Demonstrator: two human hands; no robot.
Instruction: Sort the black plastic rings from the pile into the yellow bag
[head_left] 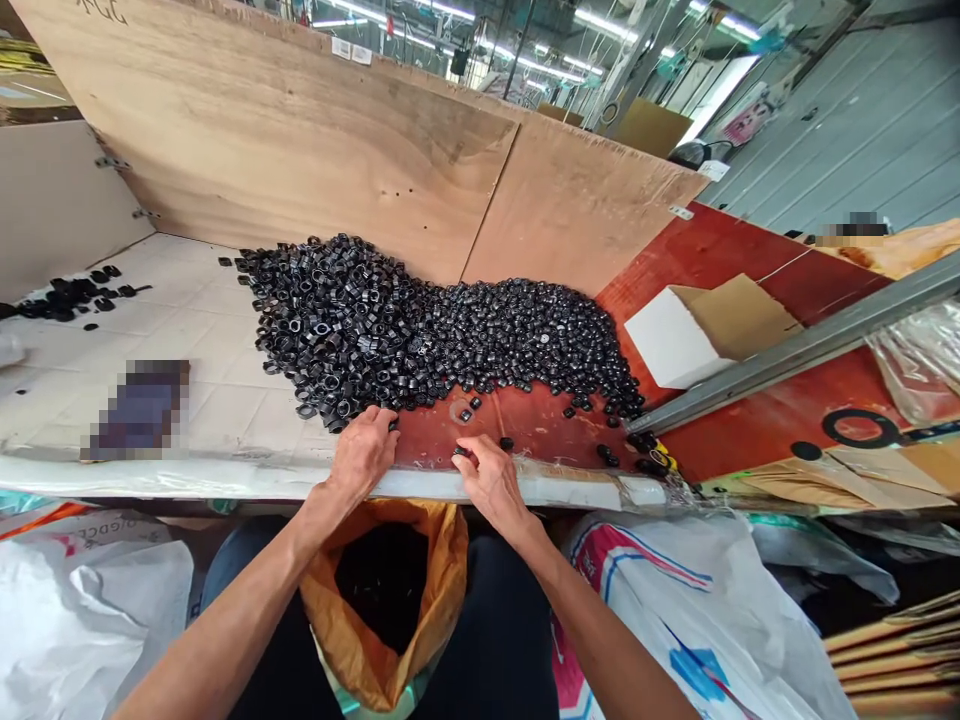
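Observation:
My left hand is closed at the front edge of the worktop, with a small black plastic ring at its fingertips. To the right, my right hand pinches a small black plastic part between thumb and finger. Beyond the left hand rises a heap of larger black rings. It runs into a heap of smaller black parts on the right. A few loose pieces lie on the red surface between hands and heap. Below, between the knees, an orange-brown sack gapes open, dark inside.
A wooden board walls the back. At right stand a cardboard box and a slanting metal bar. More black pieces lie at far left. White sacks flank the knees. A flat black ring lies far right.

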